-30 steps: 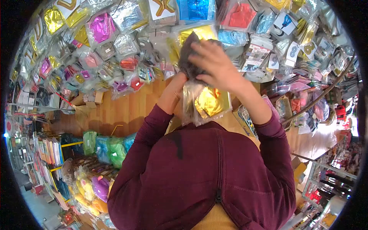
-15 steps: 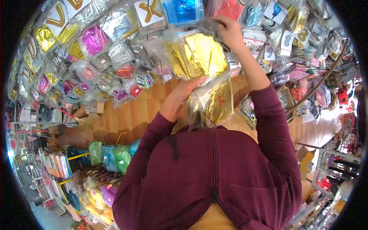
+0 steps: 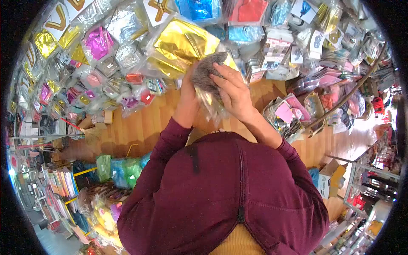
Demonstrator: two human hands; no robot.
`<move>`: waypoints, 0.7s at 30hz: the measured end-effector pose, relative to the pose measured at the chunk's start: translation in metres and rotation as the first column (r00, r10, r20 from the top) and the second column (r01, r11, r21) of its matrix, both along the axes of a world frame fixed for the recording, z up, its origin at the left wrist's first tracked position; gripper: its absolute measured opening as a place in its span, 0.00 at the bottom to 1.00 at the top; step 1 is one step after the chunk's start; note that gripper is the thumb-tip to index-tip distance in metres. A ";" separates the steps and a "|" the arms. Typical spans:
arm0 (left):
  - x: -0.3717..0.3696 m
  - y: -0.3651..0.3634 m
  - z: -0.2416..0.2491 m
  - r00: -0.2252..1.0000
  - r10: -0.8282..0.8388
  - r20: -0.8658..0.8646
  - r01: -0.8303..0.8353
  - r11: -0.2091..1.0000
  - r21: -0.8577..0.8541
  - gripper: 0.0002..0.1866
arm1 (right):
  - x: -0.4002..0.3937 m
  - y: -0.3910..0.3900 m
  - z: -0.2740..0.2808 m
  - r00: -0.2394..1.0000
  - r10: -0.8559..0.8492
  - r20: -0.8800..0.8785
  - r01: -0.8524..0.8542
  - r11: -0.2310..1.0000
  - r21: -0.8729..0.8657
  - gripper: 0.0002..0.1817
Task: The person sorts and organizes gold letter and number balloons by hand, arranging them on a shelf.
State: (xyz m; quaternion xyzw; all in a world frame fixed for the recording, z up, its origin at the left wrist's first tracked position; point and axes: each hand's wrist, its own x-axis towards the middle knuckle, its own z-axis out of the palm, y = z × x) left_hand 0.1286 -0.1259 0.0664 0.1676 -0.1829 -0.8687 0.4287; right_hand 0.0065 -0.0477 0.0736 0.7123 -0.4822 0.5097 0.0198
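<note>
My left hand (image 3: 187, 100) grips a clear plastic packet of gold foil (image 3: 180, 44) from below, holding it up in front of me. My right hand (image 3: 233, 91) presses a grey cloth (image 3: 206, 72) against the lower right part of that packet. Both arms are in dark red sleeves, raised close together. The lower end of the packet is hidden behind the cloth and my hands.
Many bagged foil letters and numbers in gold, pink, blue and red hang on the wall (image 3: 110, 46) ahead. A wooden floor (image 3: 140, 123) lies below. Shelves with green and blue bags (image 3: 121, 168) stand at left, a cardboard box (image 3: 331, 180) at right.
My right hand came down from high up at the wall and now presses the grey cloth on the gold packet. The second gold packet I held low is no longer visible.
</note>
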 end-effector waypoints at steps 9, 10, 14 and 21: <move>0.020 -0.035 0.018 0.999 0.040 0.002 -0.040 0.997 -0.072 0.21 | -0.036 0.047 -0.086 0.774 -0.343 0.532 -0.011 0.833 0.553 0.10; 0.021 -0.030 0.021 0.998 0.062 -0.004 -0.062 0.994 -0.091 0.22 | -0.046 0.047 -0.082 0.598 -0.416 0.685 -0.095 0.812 0.577 0.10; 0.018 -0.017 0.028 0.999 -0.020 -0.049 0.017 0.997 -0.070 0.23 | -0.080 0.041 -0.041 0.426 -0.365 0.828 -0.128 0.881 0.455 0.04; 0.021 -0.004 0.034 0.996 -0.084 0.010 0.084 0.995 -0.058 0.25 | -0.069 0.031 0.012 0.959 -0.270 0.086 0.254 0.953 0.167 0.18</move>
